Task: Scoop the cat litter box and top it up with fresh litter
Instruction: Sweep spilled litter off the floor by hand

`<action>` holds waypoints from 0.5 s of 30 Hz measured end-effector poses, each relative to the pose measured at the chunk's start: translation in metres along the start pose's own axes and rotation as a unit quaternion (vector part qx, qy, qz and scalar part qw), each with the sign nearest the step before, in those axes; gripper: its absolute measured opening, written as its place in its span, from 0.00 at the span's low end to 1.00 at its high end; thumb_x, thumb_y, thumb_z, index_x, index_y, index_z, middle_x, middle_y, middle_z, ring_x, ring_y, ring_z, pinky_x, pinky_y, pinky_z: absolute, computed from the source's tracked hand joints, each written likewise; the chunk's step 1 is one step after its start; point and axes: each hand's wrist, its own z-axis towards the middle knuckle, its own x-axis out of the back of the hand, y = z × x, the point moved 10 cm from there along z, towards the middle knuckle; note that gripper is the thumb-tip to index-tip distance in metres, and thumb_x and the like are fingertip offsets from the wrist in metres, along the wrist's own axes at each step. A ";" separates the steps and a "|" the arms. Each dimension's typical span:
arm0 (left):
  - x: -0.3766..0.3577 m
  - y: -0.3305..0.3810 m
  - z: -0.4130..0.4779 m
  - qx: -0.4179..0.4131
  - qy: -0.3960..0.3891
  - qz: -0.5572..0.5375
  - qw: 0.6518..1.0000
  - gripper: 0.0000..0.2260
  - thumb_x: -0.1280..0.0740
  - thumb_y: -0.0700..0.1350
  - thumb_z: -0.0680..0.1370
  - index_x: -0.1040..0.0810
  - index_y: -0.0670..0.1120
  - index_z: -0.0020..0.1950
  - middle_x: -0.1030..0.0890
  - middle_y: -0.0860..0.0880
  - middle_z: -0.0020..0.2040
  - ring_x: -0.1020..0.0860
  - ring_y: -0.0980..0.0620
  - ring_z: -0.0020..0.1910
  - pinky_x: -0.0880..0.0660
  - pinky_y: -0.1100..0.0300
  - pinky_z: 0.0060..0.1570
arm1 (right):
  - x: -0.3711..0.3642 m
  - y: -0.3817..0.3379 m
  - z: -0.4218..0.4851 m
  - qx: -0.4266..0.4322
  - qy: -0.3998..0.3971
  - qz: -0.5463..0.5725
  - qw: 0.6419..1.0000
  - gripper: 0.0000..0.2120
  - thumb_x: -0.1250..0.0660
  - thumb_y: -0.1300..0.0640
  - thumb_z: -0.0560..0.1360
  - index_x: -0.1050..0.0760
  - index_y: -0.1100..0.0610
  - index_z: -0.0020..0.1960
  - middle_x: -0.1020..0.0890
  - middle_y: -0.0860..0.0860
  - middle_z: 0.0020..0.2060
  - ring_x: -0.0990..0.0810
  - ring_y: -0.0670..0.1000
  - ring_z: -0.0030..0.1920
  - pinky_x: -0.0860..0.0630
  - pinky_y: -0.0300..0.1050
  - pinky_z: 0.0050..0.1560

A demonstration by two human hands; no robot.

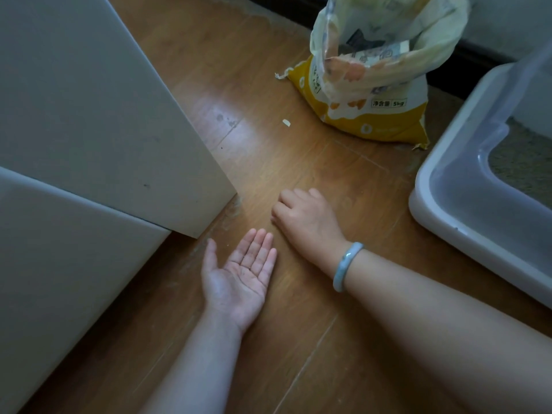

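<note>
A white litter box (pixel 442 210) with a translucent hood stands at the right edge, grey litter (pixel 525 165) showing inside it. An opened yellow and white 5 kg litter bag (pixel 373 85) stands upright on the wooden floor at the top. My left hand (pixel 239 276) lies palm up on the floor, fingers together and flat, with a few small specks on the palm. My right hand (pixel 304 216), with a pale blue bangle on its wrist, rests knuckles up just beyond it, fingers curled down onto the floor. Whether the right hand holds anything is hidden.
A pale grey cabinet (pixel 98 115) fills the left side, its corner close to my left hand. A small white scrap (pixel 286 123) lies on the wooden floor (pixel 298 162) near the bag. A dark skirting runs along the wall at the top.
</note>
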 end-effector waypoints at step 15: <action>-0.042 -0.059 0.001 0.056 -0.036 0.033 0.997 0.30 0.44 0.63 0.77 0.23 0.38 0.58 0.17 0.40 0.54 0.17 0.46 0.51 0.21 0.54 0.54 | 0.060 0.025 -0.077 -0.241 0.007 0.181 0.953 0.13 0.47 0.50 0.75 0.26 0.55 0.43 0.23 0.52 0.39 0.22 0.54 0.37 0.29 0.46 0.40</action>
